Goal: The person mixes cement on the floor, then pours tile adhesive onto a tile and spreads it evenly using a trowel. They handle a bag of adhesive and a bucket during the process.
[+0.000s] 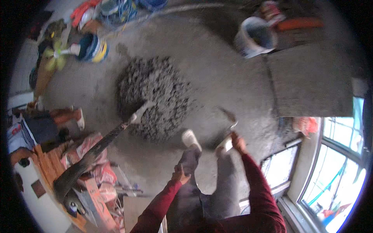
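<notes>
My right hand (238, 143) is closed round the handle of a trowel (228, 115), its blurred blade pointing away from me, low above or on the grey floor. Just beside that hand is my right shoe. On my left trouser leg, near the knee, lies my left hand (181, 174) with no tool in it. Ahead and to the left sits a heap of wet, lumpy grey mortar (163, 93). A long dark shaft (95, 151) slants from the lower left to the heap, ending in a pale, blade-like tip; its exact kind is unclear.
A white bucket (252, 37) stands far right, a blue-and-yellow bucket (93, 48) far left near a green fan (56, 54). A person's leg (64, 116) shows at left, above stacked sacks (103, 174) and planks. A window (338, 167) is at lower right.
</notes>
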